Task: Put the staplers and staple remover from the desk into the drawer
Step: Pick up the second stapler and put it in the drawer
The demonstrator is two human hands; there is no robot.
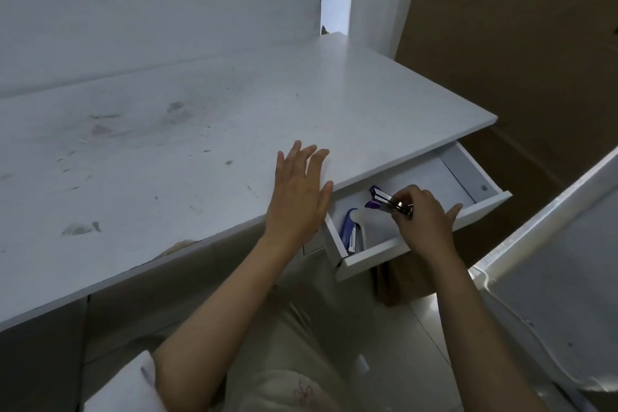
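1. Both forearms bare from elbow to wrist; no watch, rings or gloves visible.
2. Left hand (299, 192): fingers (309, 157) bare, nothing worn.
3. Right hand (424, 221): also bare, nothing on the wrist.
4. Left sleeve (123, 385): white, short, cuff ends at the elbow, small dark mark on the cloth.
5. Trousers (301, 328): light beige, creased over the lap.
6. Shirt front (287, 391): white, faint pink line print, too blurred to read.
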